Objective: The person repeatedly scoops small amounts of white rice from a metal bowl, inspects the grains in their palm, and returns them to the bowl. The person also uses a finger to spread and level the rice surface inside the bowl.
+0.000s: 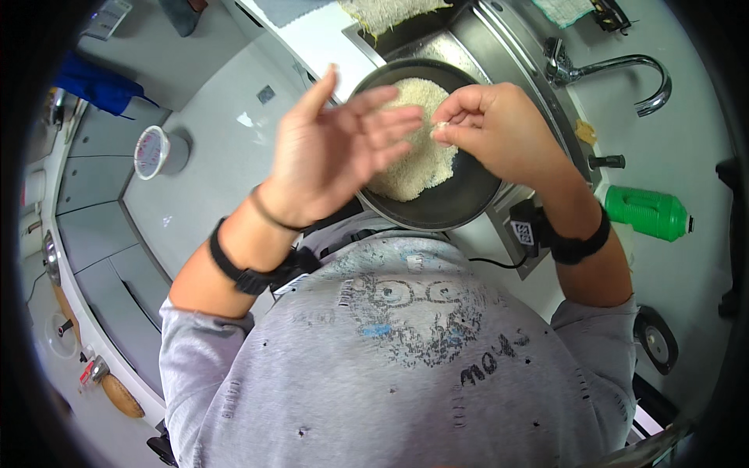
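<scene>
A dark round pan (477, 187) holds a heap of pale uncooked rice (409, 169) on its left side. My left hand (336, 140) is over the pan's left rim, palm turned inward and fingers apart, slightly blurred, with nothing in it. Above the right side of the rice, my right hand (497, 131) pinches a few rice grains (439, 126) between thumb and fingertips. Part of the heap is hidden behind both hands.
The pan overlaps a steel sink (450, 50), with a chrome faucet (620, 61) to its right. A green plastic bottle (646, 213) lies by my right forearm. A cloth (392, 14) hangs at the sink's far edge. A white bucket (161, 152) stands on the floor at left.
</scene>
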Demonstrator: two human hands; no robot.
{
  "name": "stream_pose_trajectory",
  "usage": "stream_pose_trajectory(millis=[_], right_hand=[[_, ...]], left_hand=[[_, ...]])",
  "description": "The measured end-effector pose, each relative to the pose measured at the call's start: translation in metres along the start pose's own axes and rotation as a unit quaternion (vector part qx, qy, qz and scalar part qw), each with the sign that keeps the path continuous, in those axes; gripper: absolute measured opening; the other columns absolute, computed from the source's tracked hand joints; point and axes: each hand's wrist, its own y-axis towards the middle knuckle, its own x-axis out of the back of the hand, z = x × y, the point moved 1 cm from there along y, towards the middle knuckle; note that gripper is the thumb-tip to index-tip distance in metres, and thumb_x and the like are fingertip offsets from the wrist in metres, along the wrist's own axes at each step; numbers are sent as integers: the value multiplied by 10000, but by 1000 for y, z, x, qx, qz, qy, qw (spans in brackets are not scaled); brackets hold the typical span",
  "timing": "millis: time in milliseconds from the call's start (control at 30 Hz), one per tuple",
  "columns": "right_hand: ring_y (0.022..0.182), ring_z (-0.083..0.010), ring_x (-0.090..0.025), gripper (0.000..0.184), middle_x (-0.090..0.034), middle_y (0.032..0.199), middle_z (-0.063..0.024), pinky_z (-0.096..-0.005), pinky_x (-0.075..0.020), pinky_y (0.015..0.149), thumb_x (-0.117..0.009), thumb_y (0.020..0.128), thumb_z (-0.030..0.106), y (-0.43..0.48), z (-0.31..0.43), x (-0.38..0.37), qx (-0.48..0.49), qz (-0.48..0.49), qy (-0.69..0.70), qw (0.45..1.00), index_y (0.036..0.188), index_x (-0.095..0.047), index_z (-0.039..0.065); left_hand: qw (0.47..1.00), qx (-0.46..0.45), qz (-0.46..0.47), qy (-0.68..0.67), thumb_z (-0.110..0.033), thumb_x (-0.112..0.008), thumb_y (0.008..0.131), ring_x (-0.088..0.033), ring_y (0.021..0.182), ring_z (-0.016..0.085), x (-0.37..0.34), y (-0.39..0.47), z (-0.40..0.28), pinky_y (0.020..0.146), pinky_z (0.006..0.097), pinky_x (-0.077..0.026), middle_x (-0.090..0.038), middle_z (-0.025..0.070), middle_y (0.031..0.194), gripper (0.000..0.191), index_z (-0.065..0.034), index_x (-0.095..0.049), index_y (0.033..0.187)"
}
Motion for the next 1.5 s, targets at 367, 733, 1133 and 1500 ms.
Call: stream_pose_trajectory(millis=[367, 733, 1133, 1500], right_hand=[[757, -339, -632, 167, -650, 800, -183, -387, -506, 684, -563, 731, -1, -20, 15, -3, 181, -75, -90, 976, 872, -654, -14], [729, -74, -623, 163, -660, 857, -64, -207, -496, 662, -642, 776, -56, -30, 9, 19, 72, -126, 55, 988, 936, -652, -27], [662, -102, -506, 229, -559, 768, -42, -229, -420, 590, -707, 709, -38, -23, -7, -5, 205, -112, -52, 971, 919, -625, 0], [617, -66, -477, 154, -547, 760, -22, -207, -395, 563, -690, 736, -43, -26, -5, -6, 143, -69, -32, 987, 847, -590, -8]], left_hand=[[942, 143, 178, -246, -719, -228, 890, -487, 1173, 336, -17, 61, 45, 1056, 425, -366, -491, 222, 1233, 945, 126, -413, 1269], [942, 113, 185, -256, -820, -219, 804, -310, 1345, 378, -35, 57, 36, 1118, 482, -248, -322, 232, 1444, 991, -69, -239, 1450], [973, 89, 126, -173, -813, -277, 807, -375, 1286, 343, -29, 61, 43, 1123, 463, -245, -343, 230, 1419, 1018, -94, -86, 1503], [959, 83, 195, -189, -824, -273, 794, -286, 1357, 394, -26, 60, 44, 1139, 489, -202, -180, 289, 1495, 1040, -109, -14, 1503]])
